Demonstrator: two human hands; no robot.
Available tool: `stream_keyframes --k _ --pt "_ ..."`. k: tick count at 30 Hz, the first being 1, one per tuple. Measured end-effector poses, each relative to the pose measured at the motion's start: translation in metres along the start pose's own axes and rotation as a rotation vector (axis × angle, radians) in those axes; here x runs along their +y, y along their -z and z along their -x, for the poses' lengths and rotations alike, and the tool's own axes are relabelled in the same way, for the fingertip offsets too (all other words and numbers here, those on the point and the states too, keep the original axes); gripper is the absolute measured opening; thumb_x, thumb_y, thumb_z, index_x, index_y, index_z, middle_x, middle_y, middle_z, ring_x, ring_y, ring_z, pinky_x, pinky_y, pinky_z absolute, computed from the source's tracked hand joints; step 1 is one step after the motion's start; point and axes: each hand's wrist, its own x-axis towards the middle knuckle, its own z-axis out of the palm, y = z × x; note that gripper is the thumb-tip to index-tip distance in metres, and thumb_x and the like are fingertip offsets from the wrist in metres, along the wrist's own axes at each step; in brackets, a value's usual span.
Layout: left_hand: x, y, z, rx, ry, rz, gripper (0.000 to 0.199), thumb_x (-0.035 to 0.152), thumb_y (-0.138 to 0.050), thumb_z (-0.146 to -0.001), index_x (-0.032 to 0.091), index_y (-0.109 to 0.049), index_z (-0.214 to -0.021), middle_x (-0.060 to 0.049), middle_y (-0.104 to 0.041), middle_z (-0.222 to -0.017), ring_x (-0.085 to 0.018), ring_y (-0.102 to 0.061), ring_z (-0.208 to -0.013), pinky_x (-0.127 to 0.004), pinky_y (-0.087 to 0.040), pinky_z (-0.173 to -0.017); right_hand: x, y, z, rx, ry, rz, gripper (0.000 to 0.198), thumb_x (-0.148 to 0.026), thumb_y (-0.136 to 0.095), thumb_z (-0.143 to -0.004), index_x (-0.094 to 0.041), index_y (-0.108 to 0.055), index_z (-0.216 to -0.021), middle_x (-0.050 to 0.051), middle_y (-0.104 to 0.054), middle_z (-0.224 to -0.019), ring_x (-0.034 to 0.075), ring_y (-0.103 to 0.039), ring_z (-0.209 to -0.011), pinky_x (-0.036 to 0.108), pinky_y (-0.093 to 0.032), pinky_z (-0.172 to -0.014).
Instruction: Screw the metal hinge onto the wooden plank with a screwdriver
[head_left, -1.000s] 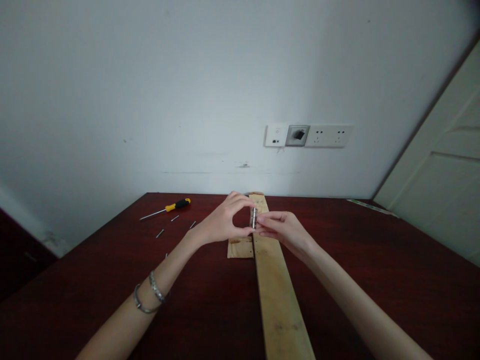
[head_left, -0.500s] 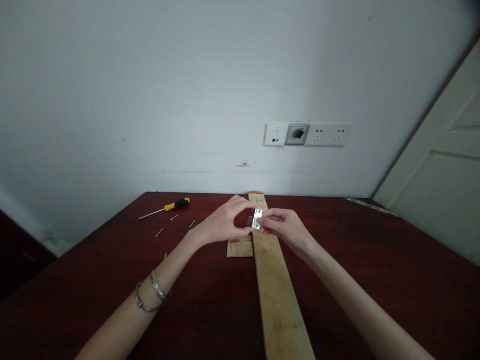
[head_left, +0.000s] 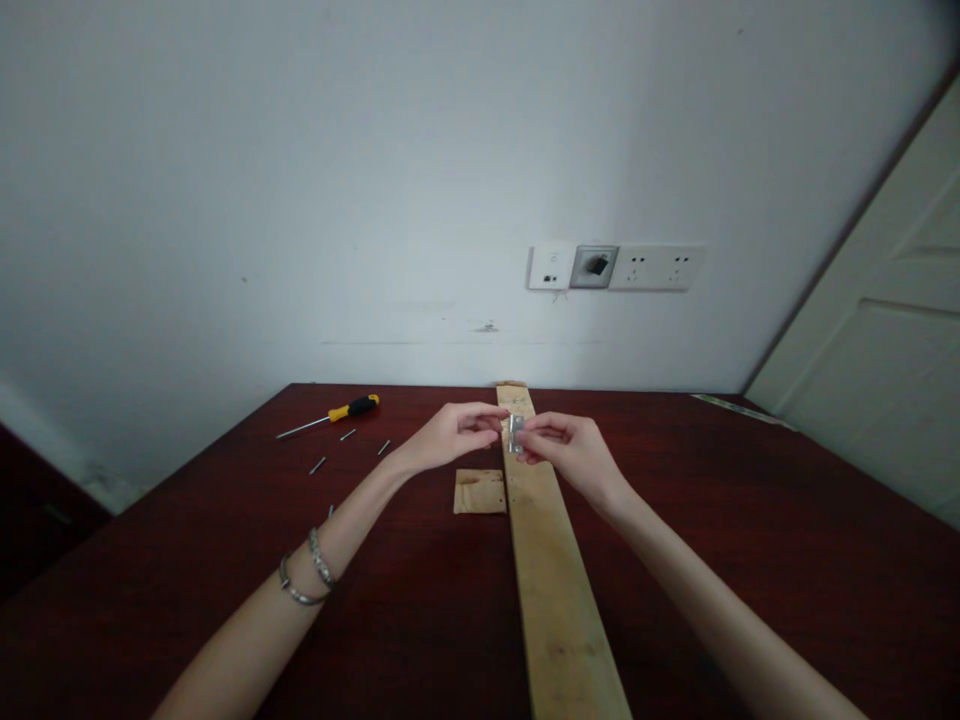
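Between the thumb and fingers of my right hand (head_left: 566,450) is a small silver metal hinge (head_left: 517,434) with screw holes, held up above the wooden plank (head_left: 562,590). My left hand (head_left: 466,432) is just left of the hinge, its fingers stretched toward it and the thumb apart from them. Whether a left fingertip touches the hinge's edge I cannot tell. Below my left hand a short wooden block (head_left: 480,494) lies against the plank's left side.
A yellow and black screwdriver (head_left: 339,412) lies at the back left of the dark red table (head_left: 420,620). Several screws (head_left: 318,466) are scattered near it. A thin strip (head_left: 742,411) lies at the back right. Behind stands a wall with sockets (head_left: 656,268).
The hinge has turned in my right hand, and its face now looks duller. My left thumb has come up from the hinge's lower side, closer to the fingers.
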Motion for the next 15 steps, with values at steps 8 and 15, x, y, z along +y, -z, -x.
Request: stream_keyframes --k 8,15 --pt "-0.0103 0.0044 0.0007 -0.119 0.159 0.302 0.04 0.005 -0.064 -0.067 0.007 -0.065 -0.107 -0.013 -0.071 -0.093 -0.019 -0.069 -0.083 -0.031 -0.053 -0.077 0.0045 0.0019 0.0002 -0.074 0.057 0.082 0.029 -0.042 -0.081 -0.06 -0.016 -0.071 -0.069 0.003 -0.07 -0.061 0.014 -0.064 -0.055 0.027 -0.051 -0.058" --pt "-0.0097 0.0063 0.0012 -0.032 0.159 0.3 0.03 0.022 -0.076 -0.072 0.007 -0.07 -0.097 -0.011 -0.072 -0.085 -0.016 -0.069 -0.073 -0.031 -0.054 -0.076 0.0077 0.0032 -0.0023 -0.022 0.07 0.096 0.025 -0.038 -0.079 -0.061 -0.016 -0.072 -0.071 0.004 -0.072 -0.065 0.015 -0.065 -0.057 0.028 -0.052 -0.059"
